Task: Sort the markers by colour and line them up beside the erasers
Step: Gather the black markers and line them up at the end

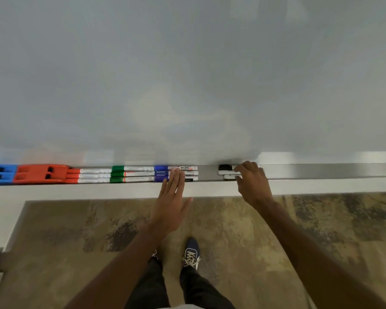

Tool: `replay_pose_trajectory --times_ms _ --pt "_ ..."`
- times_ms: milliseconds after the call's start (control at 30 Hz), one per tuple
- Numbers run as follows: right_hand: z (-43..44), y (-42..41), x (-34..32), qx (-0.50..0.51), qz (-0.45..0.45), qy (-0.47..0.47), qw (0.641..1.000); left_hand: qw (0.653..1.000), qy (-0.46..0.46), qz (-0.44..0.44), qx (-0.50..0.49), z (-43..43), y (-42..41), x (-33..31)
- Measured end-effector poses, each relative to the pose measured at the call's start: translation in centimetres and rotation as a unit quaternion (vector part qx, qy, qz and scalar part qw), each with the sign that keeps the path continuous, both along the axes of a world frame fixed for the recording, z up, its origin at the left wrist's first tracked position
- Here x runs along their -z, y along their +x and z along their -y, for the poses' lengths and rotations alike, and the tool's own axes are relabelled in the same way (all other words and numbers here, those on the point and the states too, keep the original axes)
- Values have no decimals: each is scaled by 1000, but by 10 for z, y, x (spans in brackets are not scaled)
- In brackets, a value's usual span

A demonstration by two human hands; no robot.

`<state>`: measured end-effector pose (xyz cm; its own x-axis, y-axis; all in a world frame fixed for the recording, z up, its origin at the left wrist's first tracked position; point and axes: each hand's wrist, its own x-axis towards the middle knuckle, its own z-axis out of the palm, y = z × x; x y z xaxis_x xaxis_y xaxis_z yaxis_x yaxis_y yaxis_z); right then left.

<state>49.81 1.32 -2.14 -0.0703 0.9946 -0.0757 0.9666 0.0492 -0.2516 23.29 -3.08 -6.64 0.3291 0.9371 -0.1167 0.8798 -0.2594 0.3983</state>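
On the metal ledge (321,171) under the whiteboard lie a blue eraser (0,173) and an orange eraser (39,173) at the left. Beside them run three red markers (91,175), three green markers (132,173) and three blue markers (161,173), end to end in rows. My left hand (173,201) is flat with fingers apart, its fingertips resting on the blue markers' white barrels. To the right, black markers (226,170) lie under my right hand (252,184), whose fingers curl over them; how many it grips is hidden.
The whiteboard (187,74) fills the upper view. A white wall strip (98,190) runs below the ledge. Patterned carpet (243,224) and my shoes (192,253) are below. The ledge continues bare to the right.
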Motion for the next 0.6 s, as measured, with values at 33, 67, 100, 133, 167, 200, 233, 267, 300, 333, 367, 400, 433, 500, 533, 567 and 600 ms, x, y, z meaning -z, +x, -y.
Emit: replay_pose_trajectory --times_ms 33,67,100,133,167,200,233,267,300,333,367,400,433,500,533,567,600 --pt "1 10 1 7 16 7 1000 1000 -7 2 -1 2 2 0" --pt "2 19 2 18 25 10 999 1000 -13 6 -3 5 4 -1" --pt "3 28 2 33 28 11 999 1000 -18 12 -6 7 6 -1" --pt "4 36 1 48 28 10 998 1000 -23 17 -10 10 8 -1" --pt "4 44 2 61 27 6 998 999 -29 21 -14 13 10 -1" --pt "5 50 2 71 24 0 997 999 -34 21 -19 15 12 -1" --pt "6 56 3 76 18 -9 997 999 -38 19 -25 18 13 -1" --pt "6 61 4 77 11 -21 997 999 -41 16 -28 20 15 -1" --pt "6 66 5 75 4 -34 997 999 -44 12 -30 21 16 0" --pt "6 69 6 71 -3 -46 996 998 -47 11 -33 23 18 0" --pt "6 71 7 68 -11 -54 996 998 -50 13 -37 25 19 0" --pt "5 73 7 67 -20 -60 996 997 -55 17 -41 26 20 0" --pt "5 75 8 67 -28 -61 996 997 -60 20 -45 27 20 -1" --pt "3 77 8 62 -40 -58 996 996 -66 24 -51 28 21 -3" --pt "1 77 9 57 -45 -56 996 996 -68 28 -52 29 22 -5" --pt "0 78 9 51 -48 -54 996 996 -69 30 -51 29 24 -7" --pt "-1 80 9 44 -50 -51 996 996 -69 33 -48 29 25 -9"
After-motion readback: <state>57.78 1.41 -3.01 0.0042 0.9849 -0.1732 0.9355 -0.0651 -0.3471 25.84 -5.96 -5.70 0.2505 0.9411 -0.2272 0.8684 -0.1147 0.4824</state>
